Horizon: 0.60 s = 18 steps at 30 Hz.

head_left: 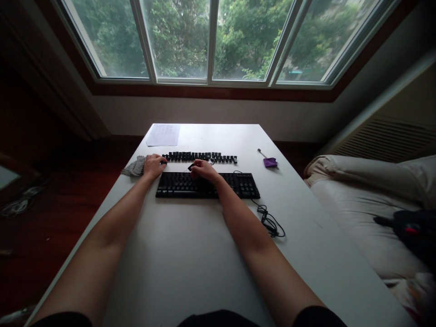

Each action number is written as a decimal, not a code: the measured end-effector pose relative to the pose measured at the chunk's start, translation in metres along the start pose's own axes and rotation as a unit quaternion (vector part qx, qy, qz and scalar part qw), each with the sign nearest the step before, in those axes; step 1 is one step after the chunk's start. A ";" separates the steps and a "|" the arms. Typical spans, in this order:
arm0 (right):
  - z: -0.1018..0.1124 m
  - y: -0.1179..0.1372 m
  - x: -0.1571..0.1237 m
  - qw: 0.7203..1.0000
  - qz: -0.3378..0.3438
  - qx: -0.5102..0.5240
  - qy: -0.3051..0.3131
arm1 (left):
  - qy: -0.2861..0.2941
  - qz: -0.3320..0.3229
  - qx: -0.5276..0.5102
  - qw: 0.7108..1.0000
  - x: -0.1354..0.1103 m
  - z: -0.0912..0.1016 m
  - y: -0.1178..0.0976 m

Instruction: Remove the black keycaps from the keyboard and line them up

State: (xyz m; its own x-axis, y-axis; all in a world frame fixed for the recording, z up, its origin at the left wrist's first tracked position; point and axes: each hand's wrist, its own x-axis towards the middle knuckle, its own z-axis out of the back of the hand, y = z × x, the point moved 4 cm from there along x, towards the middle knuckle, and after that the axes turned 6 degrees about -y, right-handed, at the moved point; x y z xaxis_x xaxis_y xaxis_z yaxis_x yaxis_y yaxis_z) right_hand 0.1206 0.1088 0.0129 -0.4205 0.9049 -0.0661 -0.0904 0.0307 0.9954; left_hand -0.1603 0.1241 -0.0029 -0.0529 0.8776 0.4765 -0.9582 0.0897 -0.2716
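Left hand: my left hand (155,166) is resting at the left end of the row, its fingers bending around a small black key (163,162); I cannot tell whether they are gripping it or only touching it.
Right hand: my right hand (204,169) is narrowing to a pinch on a small dark piece (191,167), too small to make out, above the far edge of the keyboard.
Keyboard: the black keyboard (204,190) is lying crosswise in front of me, my right forearm passing over it.
Loose keys: a row of black loose keys (190,156) is stretching along the far side of the keyboard, apart from it.
Cable: a black cable (270,221) is lying in loops off the keyboard's near right corner.
Grey cloth: a crumpled grey cloth (135,167) is sitting just beside my left hand, at the left edge of the surface (190,254).
Purple thing: a purple thing (270,162) is lying to the right of the loose keys, a thin stick (260,152) pointing away from it.
Paper: a sheet of paper (163,135) is lying at the far left corner.
Window: beyond the surface, a window (182,81) is showing green trees (177,38).
Sofa: a pale sofa (347,218) is standing on my right.
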 end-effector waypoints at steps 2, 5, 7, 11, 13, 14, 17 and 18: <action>0.000 -0.001 0.001 1.000 0.005 -0.003 0.001 | 0.001 0.001 -0.001 1.000 0.002 0.000 0.000; -0.001 -0.003 0.002 1.000 0.010 -0.002 0.007 | 0.004 0.005 -0.011 1.000 0.006 -0.001 0.002; -0.002 -0.004 0.002 1.000 0.008 -0.002 0.009 | 0.005 0.005 -0.019 1.000 0.009 -0.003 0.003; -0.002 -0.004 0.002 1.000 0.003 -0.007 0.006 | 0.003 0.001 -0.019 1.000 0.010 -0.005 0.003; -0.003 -0.003 0.002 1.000 0.005 -0.006 0.004 | 0.000 0.004 -0.016 1.000 0.010 -0.004 0.003; -0.003 -0.004 0.002 1.000 0.005 -0.004 0.004 | -0.001 0.005 -0.016 1.000 0.009 -0.003 0.002; -0.003 -0.005 0.003 1.000 0.006 -0.001 0.005 | -0.003 0.005 -0.020 1.000 0.007 -0.002 0.002; -0.003 -0.005 0.003 1.000 0.006 -0.001 0.006 | -0.004 0.004 -0.021 1.000 0.006 -0.002 0.002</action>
State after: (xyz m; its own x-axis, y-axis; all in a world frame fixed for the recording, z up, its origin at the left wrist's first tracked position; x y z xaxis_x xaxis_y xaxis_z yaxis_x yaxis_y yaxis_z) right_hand 0.1174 0.1103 0.0071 -0.4325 0.9000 -0.0546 -0.0871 0.0186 0.9960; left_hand -0.1618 0.1308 -0.0019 -0.0619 0.8749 0.4803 -0.9451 0.1033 -0.3100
